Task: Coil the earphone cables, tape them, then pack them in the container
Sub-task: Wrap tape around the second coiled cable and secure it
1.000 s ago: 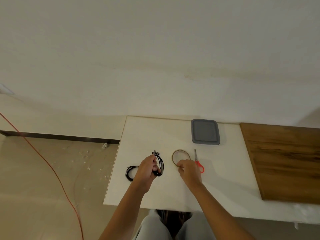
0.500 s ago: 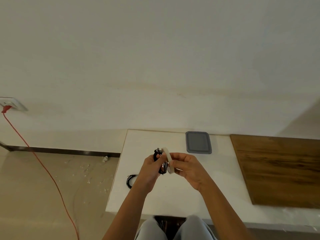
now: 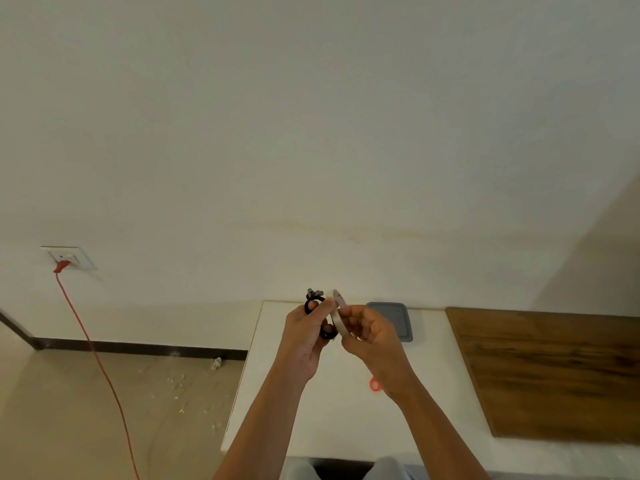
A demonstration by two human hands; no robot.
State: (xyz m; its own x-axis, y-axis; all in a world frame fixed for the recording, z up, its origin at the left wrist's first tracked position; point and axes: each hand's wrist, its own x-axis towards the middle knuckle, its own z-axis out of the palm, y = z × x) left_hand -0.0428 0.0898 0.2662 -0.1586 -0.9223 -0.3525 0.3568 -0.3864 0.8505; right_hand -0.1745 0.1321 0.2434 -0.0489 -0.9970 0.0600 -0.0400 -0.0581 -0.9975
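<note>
Head view: at far left a red cord [image 3: 100,368] is plugged into a wall socket [image 3: 67,259] and trails over the floor, well apart from the work. Above the white table [image 3: 339,410] the left hand [image 3: 304,337] is raised, its fingers and thumb curled round the coiled black earphone cable [image 3: 328,332], whose metal ends stick up above the knuckles. Just beside the coil a tape roll [image 3: 337,315] is held on edge, pinched at its rim between the thumb and fingers of the right hand [image 3: 374,337]. Whether roll and coil touch cannot be told, and the tape's free end cannot be made out. The taping step is judged to be in hand. It would be done well if the coil were gripped firmly where the turns cross, so that no loop springs loose, while the free end is found and a short strip is drawn off. The strip should be laid across the whole bundle and wrapped onto itself, clear of the plug ends. A red handle loop [image 3: 375,384], probably of scissors, lies on the table beside the right wrist, near enough for the cut. A grey lidded container [image 3: 401,315] sits behind the right hand at the table's far edge, closed as far as can be seen, so its lid must be lifted before packing. A wooden panel [image 3: 554,372] lies at far right.
</note>
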